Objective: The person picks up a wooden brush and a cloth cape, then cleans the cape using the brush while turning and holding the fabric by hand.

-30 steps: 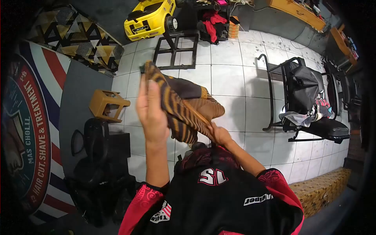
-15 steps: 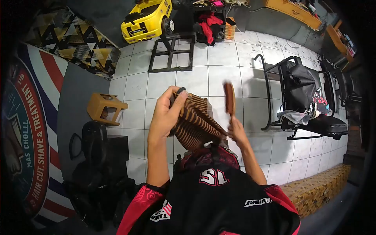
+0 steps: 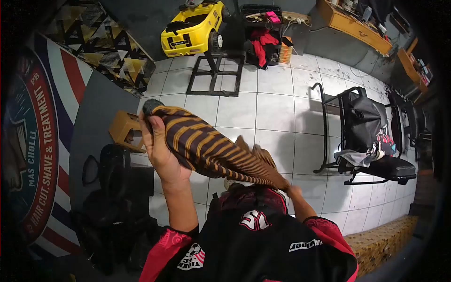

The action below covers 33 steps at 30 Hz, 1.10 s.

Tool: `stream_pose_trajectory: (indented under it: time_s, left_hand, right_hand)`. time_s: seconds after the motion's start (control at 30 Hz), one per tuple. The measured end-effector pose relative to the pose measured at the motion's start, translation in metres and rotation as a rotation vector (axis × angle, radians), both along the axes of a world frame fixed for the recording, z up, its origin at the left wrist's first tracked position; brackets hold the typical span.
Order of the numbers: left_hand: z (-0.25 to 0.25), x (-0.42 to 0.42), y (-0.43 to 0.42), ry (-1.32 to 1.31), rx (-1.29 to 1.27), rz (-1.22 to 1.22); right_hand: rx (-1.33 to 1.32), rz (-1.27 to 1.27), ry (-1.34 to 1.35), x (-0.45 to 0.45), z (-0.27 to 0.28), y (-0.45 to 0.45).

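Note:
A brown and dark striped cloth (image 3: 206,141) stretches diagonally between my hands, in front of my body. My left hand (image 3: 162,152) is closed on its upper left end, thumb on top, beside a dark grey bunched part (image 3: 151,106). At the lower right, my right hand (image 3: 293,190) is closed on the cloth's narrow gathered end, its fingers partly hidden. A brown shape (image 3: 263,154) rises behind the cloth near that hand; I cannot tell whether it is a fold or the brush.
A yellow toy car (image 3: 192,35) stands at the back beside a black metal frame (image 3: 213,87). To the left are a tan stool (image 3: 123,129) and a black chair (image 3: 112,188). A black padded chair (image 3: 364,120) with cloths on it is at the right, over white floor tiles (image 3: 310,197).
My left hand has moved left and up, pulling the striped cloth out long. My right hand has lowered, and the brush that stood upright in it is no longer plainly visible.

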<state>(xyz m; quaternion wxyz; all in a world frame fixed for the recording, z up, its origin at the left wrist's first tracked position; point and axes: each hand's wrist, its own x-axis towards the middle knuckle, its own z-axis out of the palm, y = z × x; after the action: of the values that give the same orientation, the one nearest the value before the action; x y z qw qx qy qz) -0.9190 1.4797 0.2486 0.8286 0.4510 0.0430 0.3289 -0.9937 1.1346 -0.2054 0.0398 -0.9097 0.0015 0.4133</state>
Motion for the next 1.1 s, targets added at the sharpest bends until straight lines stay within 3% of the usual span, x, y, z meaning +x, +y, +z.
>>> stream_pose_trajectory:
  time_s: [0.03, 0.1, 0.13, 0.17, 0.2, 0.23, 0.27, 0.3, 0.33, 0.37, 0.43, 0.5, 0.57, 0.6, 0.63, 0.67, 0.7, 0.73, 0.77, 0.83, 0.93, 1.0, 1.03, 1.1]
  left_hand:
    - [-0.003, -0.002, 0.002, 0.0, 0.006, 0.003]
    - [-0.008, -0.001, 0.005, 0.208, 0.089, -0.153]
    - [-0.013, 0.003, 0.006, 0.256, 0.133, -0.233]
    - [-0.02, 0.008, 0.002, 0.348, 0.165, -0.259]
    - [-0.029, 0.011, -0.001, 0.422, 0.367, -0.271]
    - [-0.037, 0.013, -0.004, 0.492, 0.571, -0.283]
    - [-0.041, 0.016, -0.007, 0.49, 0.568, -0.295]
    - [-0.044, 0.018, -0.01, 0.473, 0.797, -0.238]
    - [-0.046, 0.021, -0.014, 0.447, 1.026, -0.18]
    - [-0.04, 0.021, -0.021, 0.445, 1.027, -0.195]
    - [-0.022, 0.018, -0.037, 0.299, 0.74, -0.356]
    - [-0.018, 0.021, -0.037, 0.106, 0.79, -0.269]
    - [-0.008, 0.026, -0.032, -0.083, 0.907, 0.008]
    - [-0.003, 0.024, -0.026, -0.069, 0.786, 0.041]
    - [0.004, 0.022, -0.017, -0.057, 0.662, 0.078]
    - [0.012, 0.021, -0.011, -0.106, 0.587, 0.145]
    - [0.018, 0.02, -0.003, -0.153, 0.511, 0.211]
    - [0.015, 0.022, 0.015, -0.139, 0.471, 0.255]
    - [0.014, 0.019, 0.017, -0.131, 0.476, 0.258]
    - [0.011, 0.018, 0.017, -0.066, 0.395, 0.181]
    - [-0.018, 0.024, 0.021, 0.158, 0.507, 0.105]
    - [-0.022, 0.027, 0.01, 0.262, 0.682, -0.078]
    - [-0.023, 0.028, 0.001, 0.231, 0.795, -0.169]
    - [-0.024, 0.031, -0.008, 0.265, 1.321, -0.304]
  right_hand:
    - [0.003, -0.001, -0.066, -0.016, -0.025, -0.029]
    - [0.009, -0.177, 0.172, -0.009, -0.018, -0.048]
    - [0.012, -0.463, 0.302, 0.006, 0.008, -0.043]
    - [0.079, -0.465, 0.237, 0.019, 0.027, -0.035]
    - [0.144, -0.468, 0.173, 0.029, 0.037, -0.031]
    - [0.336, -0.534, -0.142, 0.039, 0.018, -0.024]
    - [0.522, -0.588, -0.461, 0.048, -0.002, -0.017]
    - [0.739, -0.633, -0.424, 0.067, 0.068, 0.016]
    - [0.99, -0.594, -0.559, 0.078, 0.142, 0.054]
    - [1.171, -0.588, -0.519, 0.087, 0.176, 0.077]
    - [1.337, -0.503, -0.609, 0.09, 0.238, 0.126]
    - [1.423, -0.263, -0.696, 0.081, 0.274, 0.16]
    - [1.397, -0.118, -0.605, 0.074, 0.248, 0.171]
    - [1.275, -0.061, -0.524, 0.069, 0.218, 0.166]
    - [1.066, 0.064, -0.498, 0.066, 0.182, 0.155]
    - [0.696, 0.127, -0.342, 0.061, 0.156, 0.138]
    - [0.505, 0.206, -0.14, 0.052, 0.097, 0.108]
    - [0.304, 0.174, -0.054, 0.033, 0.038, 0.079]
    - [0.167, 0.008, 0.023, 0.02, 0.028, 0.051]
    - [0.039, 0.031, 0.03, -0.002, -0.019, 0.011]
    - [0.145, -0.033, 0.158, 0.018, -0.006, 0.015]
    - [0.24, 0.179, -0.116, 0.042, 0.027, 0.03]
    - [0.486, -0.552, -0.057, 0.062, 0.091, 0.056]
    - [0.922, -0.781, -0.124, 0.087, 0.156, 0.085]
